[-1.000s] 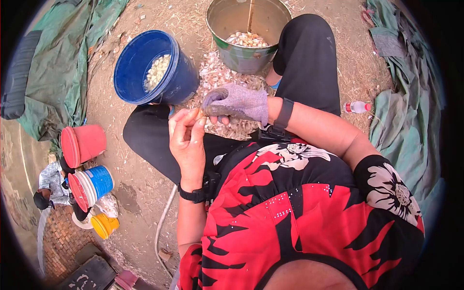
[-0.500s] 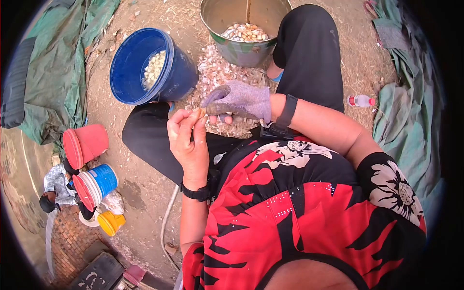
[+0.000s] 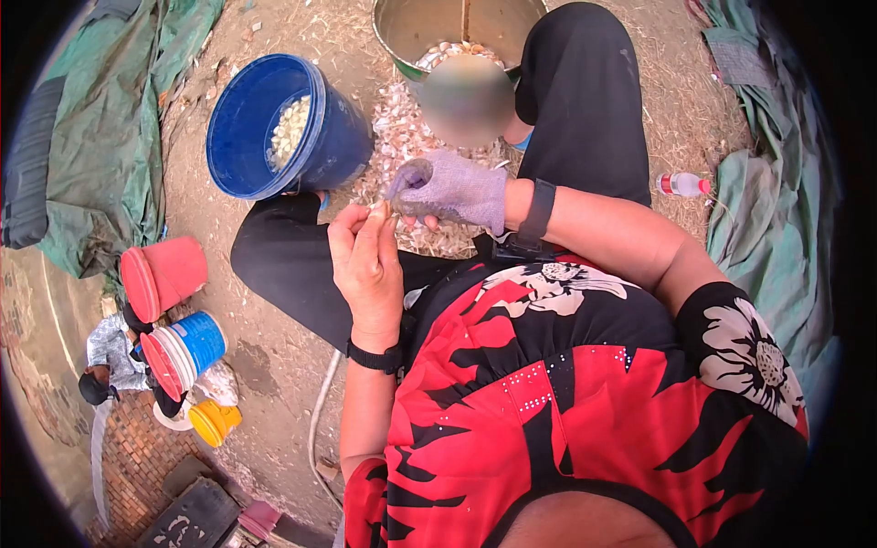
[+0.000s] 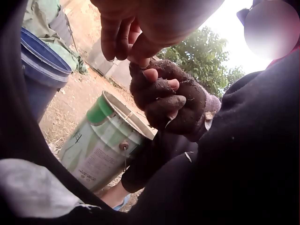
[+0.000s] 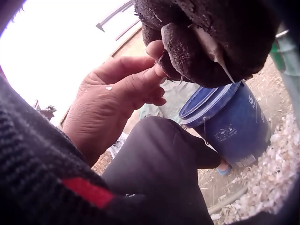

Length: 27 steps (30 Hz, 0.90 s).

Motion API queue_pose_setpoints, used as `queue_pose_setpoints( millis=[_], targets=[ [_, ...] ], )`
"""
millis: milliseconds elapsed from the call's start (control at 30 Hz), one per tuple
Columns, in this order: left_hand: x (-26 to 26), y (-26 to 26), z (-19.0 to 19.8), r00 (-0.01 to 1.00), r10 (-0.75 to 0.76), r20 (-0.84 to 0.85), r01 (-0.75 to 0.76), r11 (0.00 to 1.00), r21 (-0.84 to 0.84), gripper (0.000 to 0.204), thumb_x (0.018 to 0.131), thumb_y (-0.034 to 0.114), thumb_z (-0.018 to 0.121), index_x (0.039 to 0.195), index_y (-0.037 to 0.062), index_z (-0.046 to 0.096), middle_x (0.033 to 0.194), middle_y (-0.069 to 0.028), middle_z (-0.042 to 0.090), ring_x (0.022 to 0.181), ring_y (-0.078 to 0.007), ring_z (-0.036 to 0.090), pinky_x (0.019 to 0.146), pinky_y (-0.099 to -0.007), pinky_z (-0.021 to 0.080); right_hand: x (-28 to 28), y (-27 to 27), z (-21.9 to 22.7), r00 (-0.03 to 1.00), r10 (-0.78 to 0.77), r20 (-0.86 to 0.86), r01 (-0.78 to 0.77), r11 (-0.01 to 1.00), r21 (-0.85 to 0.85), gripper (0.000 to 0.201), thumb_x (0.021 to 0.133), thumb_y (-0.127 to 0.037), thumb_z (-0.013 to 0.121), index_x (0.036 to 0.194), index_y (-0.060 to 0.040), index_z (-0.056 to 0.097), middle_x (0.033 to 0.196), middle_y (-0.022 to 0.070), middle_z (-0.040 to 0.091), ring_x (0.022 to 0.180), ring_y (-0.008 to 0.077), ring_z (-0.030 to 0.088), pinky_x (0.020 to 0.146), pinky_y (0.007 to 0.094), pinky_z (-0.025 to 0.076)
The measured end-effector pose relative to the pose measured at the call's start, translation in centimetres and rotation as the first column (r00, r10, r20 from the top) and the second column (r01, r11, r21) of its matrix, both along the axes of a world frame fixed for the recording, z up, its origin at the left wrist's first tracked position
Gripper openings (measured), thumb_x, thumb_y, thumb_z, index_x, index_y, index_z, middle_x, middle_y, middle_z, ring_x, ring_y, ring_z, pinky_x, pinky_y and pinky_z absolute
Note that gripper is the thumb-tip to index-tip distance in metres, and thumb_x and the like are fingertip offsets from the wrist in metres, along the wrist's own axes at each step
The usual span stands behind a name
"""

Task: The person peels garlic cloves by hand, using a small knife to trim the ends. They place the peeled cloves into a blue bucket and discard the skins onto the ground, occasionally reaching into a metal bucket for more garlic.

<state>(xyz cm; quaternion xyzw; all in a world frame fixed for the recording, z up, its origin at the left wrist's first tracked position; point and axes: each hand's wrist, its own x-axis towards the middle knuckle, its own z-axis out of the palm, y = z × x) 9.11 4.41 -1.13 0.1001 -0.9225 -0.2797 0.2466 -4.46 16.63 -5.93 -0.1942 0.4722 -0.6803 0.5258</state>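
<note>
In the head view, the bare left hand pinches a small garlic clove between thumb and fingertips. The right hand, in a greyish-purple glove with dark, dirty fingers, meets it there with curled fingers and grips the clove's other side. Both wrist views show the fingertips of the two hands pressed together, mostly hiding the clove. A pale pointed sliver is lodged between the gloved fingers in the right wrist view. Below the hands, garlic skins cover the ground.
A blue bucket with peeled cloves stands ahead on the left. Beyond the skins is a green-and-white bucket of unpeeled cloves. Coloured buckets and another person are at left; a bottle lies right.
The left hand has shifted slightly right, its fingers closing in against the gloved fingertips. The gloved thumb has bent over the clove. The head view has tilted slightly.
</note>
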Motion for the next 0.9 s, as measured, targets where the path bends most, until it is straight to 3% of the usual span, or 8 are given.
queue_pose_setpoints(
  millis=[267,333,467,567,667,733,800,900],
  targets=[
    [0.4,-0.2,-0.2,1.000,0.029,0.003,-0.029,0.972,0.233,0.024,0.084,-0.004,0.072,0.108,0.0000,0.069,0.107,-0.0080,0.058,0.088,-0.0156,0.061,0.073,-0.0274,0.052,-0.1,0.2,-0.2,0.998,0.021,0.051,-0.020,0.999,-0.027,0.029,0.090,-0.024,0.069,0.105,0.0009,0.066,0.079,0.0063,0.066,0.060,0.0076,0.059,0.055,0.0195,0.048],
    [0.3,0.0,0.3,0.999,0.031,0.020,-0.036,0.753,0.658,0.024,0.087,-0.002,0.070,0.111,-0.0016,0.066,0.109,-0.0051,0.057,0.092,-0.0113,0.059,0.076,-0.0261,0.052,-0.2,0.2,0.4,0.998,0.030,0.053,-0.028,0.999,-0.034,0.030,0.090,-0.025,0.069,0.106,0.0008,0.066,0.079,0.0061,0.066,0.060,0.0075,0.059,0.055,0.0195,0.048],
    [0.6,-1.4,-0.5,0.999,0.005,0.045,-0.037,0.669,0.742,0.024,0.089,-0.001,0.069,0.112,-0.0024,0.064,0.112,-0.0039,0.056,0.091,-0.0098,0.059,0.078,-0.0256,0.052,-0.2,0.0,1.1,0.994,0.098,0.037,-0.095,0.993,-0.076,0.031,0.091,-0.025,0.068,0.108,0.0011,0.066,0.080,0.0054,0.065,0.061,0.0071,0.058,0.055,0.0202,0.048],
    [0.6,-1.2,1.7,0.999,-0.011,0.032,-0.025,0.422,0.906,0.026,0.090,0.000,0.067,0.115,-0.0010,0.059,0.103,-0.0060,0.061,0.082,-0.0126,0.062,0.077,-0.0265,0.053,-0.3,-0.3,0.1,0.995,0.094,-0.018,-0.095,0.995,-0.028,0.031,0.091,-0.024,0.067,0.110,0.0007,0.065,0.080,0.0045,0.064,0.061,0.0070,0.058,0.055,0.0205,0.048],
    [0.6,-1.1,3.1,0.996,-0.001,-0.092,0.088,0.296,0.951,0.028,0.091,0.001,0.067,0.116,0.0001,0.056,0.098,-0.0083,0.065,0.079,-0.0136,0.064,0.075,-0.0278,0.054,-1.0,-0.2,0.2,0.978,0.090,-0.191,-0.073,0.993,0.097,0.030,0.092,-0.023,0.067,0.110,0.0003,0.065,0.081,0.0033,0.064,0.062,0.0070,0.057,0.055,0.0206,0.048],
    [0.5,-1.6,3.1,0.996,-0.013,-0.086,0.086,0.335,0.938,0.029,0.091,0.001,0.067,0.117,0.0009,0.054,0.099,-0.0101,0.066,0.079,-0.0145,0.065,0.074,-0.0285,0.055,-1.2,0.0,0.8,0.943,0.117,-0.312,-0.063,0.982,0.179,0.030,0.092,-0.022,0.067,0.111,0.0003,0.065,0.081,0.0028,0.064,0.062,0.0070,0.057,0.055,0.0205,0.048],
    [0.5,-2.0,2.6,0.998,-0.055,0.023,0.007,0.497,0.868,0.028,0.090,0.000,0.067,0.115,0.0011,0.055,0.098,-0.0094,0.066,0.079,-0.0141,0.065,0.073,-0.0276,0.056,-0.8,0.3,1.5,0.998,0.065,0.003,-0.065,0.997,-0.051,0.030,0.091,-0.023,0.068,0.111,-0.0001,0.066,0.084,0.0021,0.065,0.063,0.0066,0.058,0.055,0.0207,0.048],
    [0.4,-1.8,2.2,0.997,-0.053,0.064,-0.027,0.525,0.850,0.026,0.089,-0.003,0.068,0.113,-0.0006,0.057,0.101,-0.0083,0.063,0.081,-0.0120,0.064,0.072,-0.0257,0.055,-0.9,0.6,3.0,0.995,0.098,-0.023,-0.099,0.993,-0.067,0.033,0.091,-0.025,0.070,0.113,-0.0011,0.066,0.088,0.0026,0.066,0.064,0.0059,0.059,0.056,0.0208,0.048]
  ],
)
